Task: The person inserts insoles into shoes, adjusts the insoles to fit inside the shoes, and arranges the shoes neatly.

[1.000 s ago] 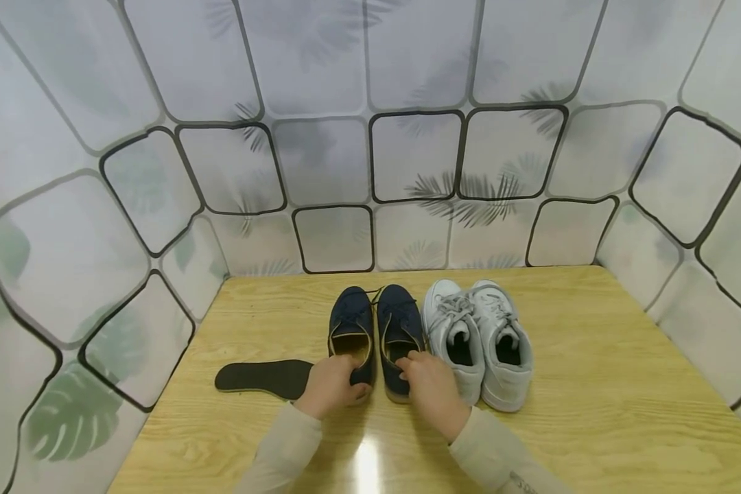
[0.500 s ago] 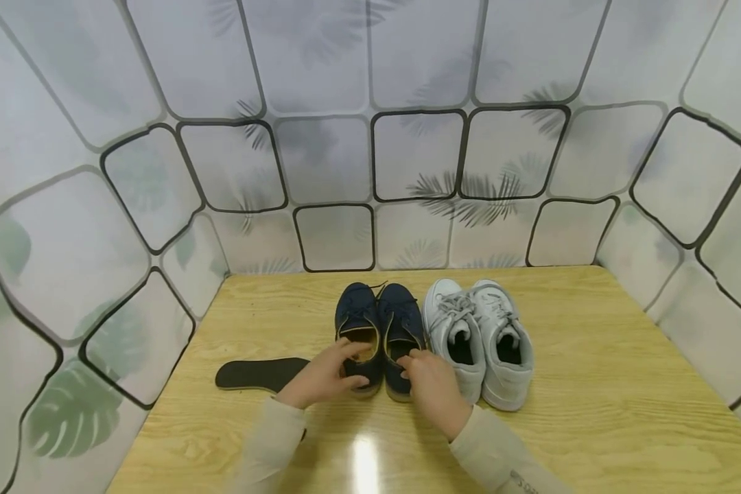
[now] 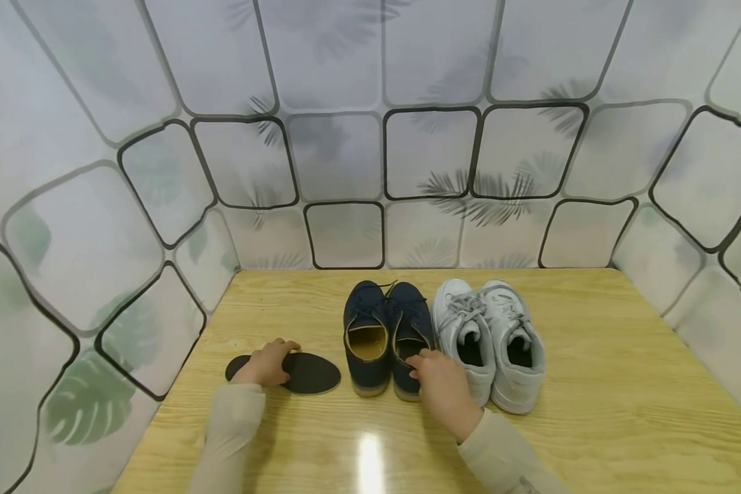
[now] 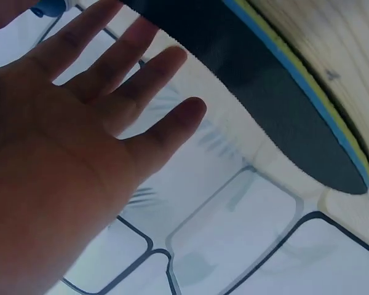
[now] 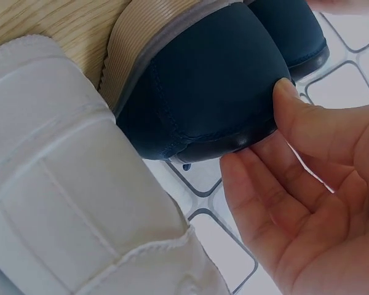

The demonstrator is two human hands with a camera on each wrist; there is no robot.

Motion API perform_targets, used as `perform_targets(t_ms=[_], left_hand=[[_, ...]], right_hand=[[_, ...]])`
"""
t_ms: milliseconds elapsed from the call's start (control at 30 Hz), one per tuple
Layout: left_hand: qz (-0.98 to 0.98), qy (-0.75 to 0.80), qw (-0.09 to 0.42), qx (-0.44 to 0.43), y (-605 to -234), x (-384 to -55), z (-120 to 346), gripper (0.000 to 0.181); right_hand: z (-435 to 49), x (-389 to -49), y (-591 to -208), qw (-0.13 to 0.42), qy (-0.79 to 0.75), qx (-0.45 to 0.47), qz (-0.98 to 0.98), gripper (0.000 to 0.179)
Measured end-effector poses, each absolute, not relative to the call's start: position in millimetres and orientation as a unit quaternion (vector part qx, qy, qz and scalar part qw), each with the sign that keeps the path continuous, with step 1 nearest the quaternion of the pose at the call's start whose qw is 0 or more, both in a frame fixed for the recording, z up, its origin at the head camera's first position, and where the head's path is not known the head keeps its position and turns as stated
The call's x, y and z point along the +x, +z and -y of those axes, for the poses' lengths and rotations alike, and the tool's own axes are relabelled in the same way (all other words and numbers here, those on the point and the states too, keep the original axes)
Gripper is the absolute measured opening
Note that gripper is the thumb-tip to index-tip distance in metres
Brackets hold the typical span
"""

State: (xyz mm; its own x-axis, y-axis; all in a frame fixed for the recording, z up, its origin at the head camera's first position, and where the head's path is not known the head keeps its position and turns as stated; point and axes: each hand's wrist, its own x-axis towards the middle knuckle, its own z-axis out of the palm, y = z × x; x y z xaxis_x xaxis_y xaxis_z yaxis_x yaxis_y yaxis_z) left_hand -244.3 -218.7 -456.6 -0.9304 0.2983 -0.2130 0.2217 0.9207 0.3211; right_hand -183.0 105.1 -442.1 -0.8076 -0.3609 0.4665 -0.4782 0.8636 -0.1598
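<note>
Two navy lace-up shoes stand side by side on the table, toes pointing away. My right hand [image 3: 444, 391] pinches the heel collar of the right navy shoe [image 3: 409, 314]; the right wrist view shows thumb and fingertips at the collar's edge behind its heel [image 5: 215, 80]. Left of the pair, the left navy shoe [image 3: 369, 374] is untouched, its tan inside showing. Farther left a dark insole [image 3: 313, 374] lies crosswise, with blue and yellow layers along its edge [image 4: 307, 92]. Over its left part is my left hand [image 3: 265, 363], fingers spread and extended, fingertips at the insole's edge.
Close against the right navy shoe stands a pair of white sneakers with grey laces, the left sneaker [image 3: 460, 312] and the right sneaker [image 3: 519, 384]. The wooden table [image 3: 617, 384] ends at patterned walls [image 3: 429, 233] at the back and sides.
The left navy shoe shifted right, close to its mate. My left hand then let go of it and moved left over the insole. My right hand kept its hold.
</note>
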Motion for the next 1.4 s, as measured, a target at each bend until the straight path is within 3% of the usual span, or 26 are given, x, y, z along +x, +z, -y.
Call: perform_targets(t_ms=[167, 367, 567, 700, 800, 900, 1100, 1300, 1400], left_hand=[[-0.977, 0.139, 0.093, 0.132, -456.9, -244.5, 214.8, 0.049], [-0.970, 0.187, 0.066, 0.140, -452.8, -239.7, 216.0, 0.030], [-0.919, 0.308, 0.052, 0.241, -422.6, -231.5, 221.9, 0.021], [-0.855, 0.453, 0.045, 0.247, -395.1, -226.0, 204.9, 0.014], [-0.792, 0.569, 0.043, 0.216, -380.0, -223.8, 180.8, 0.020], [-0.739, 0.649, 0.038, 0.178, -374.7, -223.7, 154.8, 0.027], [-0.650, 0.751, 0.031, 0.109, -381.2, -222.0, 112.3, 0.023], [-0.587, 0.803, -0.007, 0.100, -386.0, -221.0, 87.5, 0.030], [-0.579, 0.809, -0.018, 0.103, -385.9, -221.8, 84.0, 0.032]], right_hand=[[-105.4, -184.6, -442.1, 0.219, 0.144, 0.223, 0.939, 0.011], [-102.8, -183.2, -442.7, 0.215, 0.145, 0.225, 0.939, 0.011], [-101.0, -180.8, -445.2, 0.222, 0.147, 0.228, 0.937, 0.012], [-103.0, -181.0, -445.3, 0.211, 0.147, 0.224, 0.940, 0.013], [-106.6, -182.8, -439.9, 0.179, 0.164, 0.225, 0.944, 0.011], [-111.0, -185.9, -428.9, 0.111, 0.245, 0.223, 0.937, 0.012], [-120.2, -190.8, -409.6, -0.025, 0.495, 0.175, 0.850, 0.041], [-126.4, -194.2, -402.3, -0.103, 0.659, 0.150, 0.729, 0.043], [-129.1, -192.9, -400.5, -0.109, 0.727, 0.112, 0.669, 0.046]])
